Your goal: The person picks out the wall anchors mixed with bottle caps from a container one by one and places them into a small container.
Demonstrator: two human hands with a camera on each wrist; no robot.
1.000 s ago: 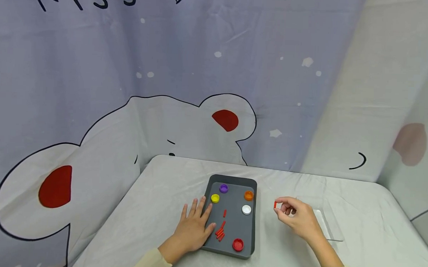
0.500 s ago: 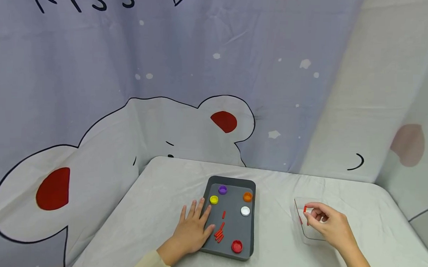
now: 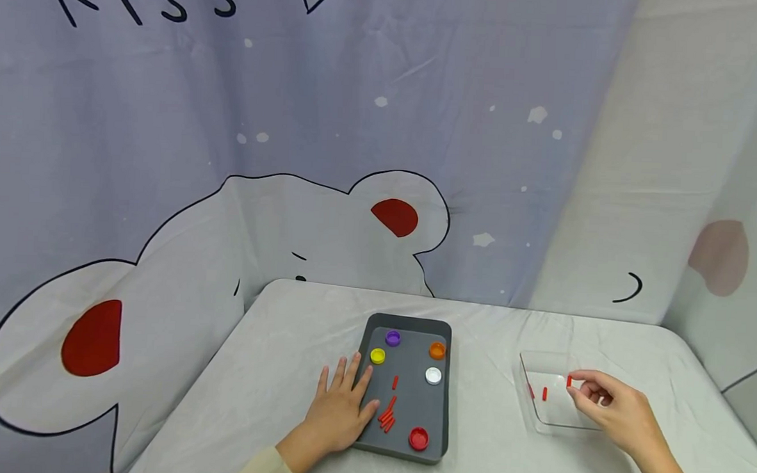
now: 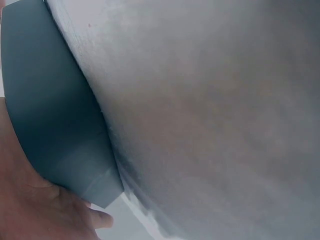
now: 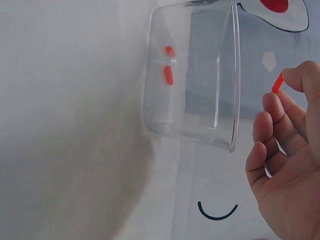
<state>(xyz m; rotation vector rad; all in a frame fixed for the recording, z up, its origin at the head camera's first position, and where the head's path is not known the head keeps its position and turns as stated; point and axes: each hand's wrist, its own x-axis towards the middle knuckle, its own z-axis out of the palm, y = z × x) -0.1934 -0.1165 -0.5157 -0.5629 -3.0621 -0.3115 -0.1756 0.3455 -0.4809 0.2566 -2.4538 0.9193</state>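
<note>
Shifting toward three o'clock since earlier, the right hand (image 3: 623, 412) is pinching a red stick (image 3: 569, 382) upright at its ten o'clock, above the clear box (image 3: 554, 410); I'm resting the left hand (image 3: 339, 412), spread, on the distant gray tray (image 3: 419, 408).

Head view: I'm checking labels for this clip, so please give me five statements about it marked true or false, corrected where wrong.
1. The right hand pinches a short, thin red stick. True.
2. Another red stick lies in the clear rectangular box. True.
3. The left hand is inside that box. False: it touches the edge of the grey rectangular tray.
4. The round white piece is in the tray. True.
5. The round red piece sits at the tray's far end. False: it is at the near end.
</note>
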